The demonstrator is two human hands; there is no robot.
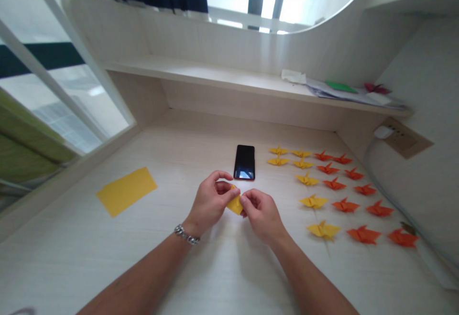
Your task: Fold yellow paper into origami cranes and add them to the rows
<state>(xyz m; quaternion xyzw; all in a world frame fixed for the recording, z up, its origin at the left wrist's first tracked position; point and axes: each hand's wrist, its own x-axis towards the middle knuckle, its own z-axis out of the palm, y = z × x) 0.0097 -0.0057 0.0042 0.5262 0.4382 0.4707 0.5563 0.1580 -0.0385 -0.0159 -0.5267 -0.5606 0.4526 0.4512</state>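
Where it shows, folded paper (234, 206) is small, angular, bright yellow.

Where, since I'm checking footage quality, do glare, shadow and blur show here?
Head view: glare on the lower end of the phone; head view: soft shadows on the desk below the left hand and right hand; head view: folds in the held paper look slightly blurred.

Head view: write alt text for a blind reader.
A person's left hand and right hand hold folded yellow paper over a pale desk. A phone lies just beyond, yellow sheets to the left, yellow and orange paper cranes to the right.
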